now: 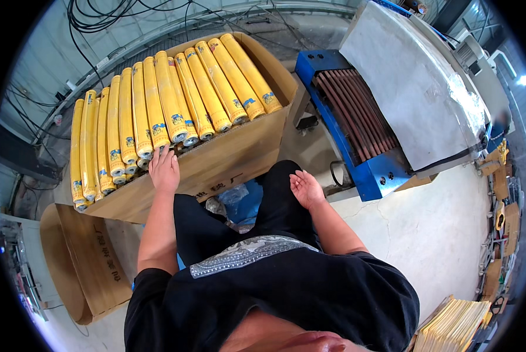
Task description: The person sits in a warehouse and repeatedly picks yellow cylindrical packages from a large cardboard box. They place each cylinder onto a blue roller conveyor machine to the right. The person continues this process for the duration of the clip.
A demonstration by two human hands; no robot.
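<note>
L hand (165, 170): 11 o'clock at tubes (169, 100), fingers near-straight, hold unclear | R hand (306, 189): half-curled, empty | likely reach; next needs finger closure

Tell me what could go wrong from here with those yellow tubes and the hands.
Pinched fingers: the left hand has its fingertips at the near rim of the cardboard box, beside the ends of the yellow tubes, so a shifting tube might catch them.

Jolted load: the knees look close to the box; a bump could disturb the tubes.

Knocked knuckles: a wide swing of the right hand might strike the blue frame.
</note>
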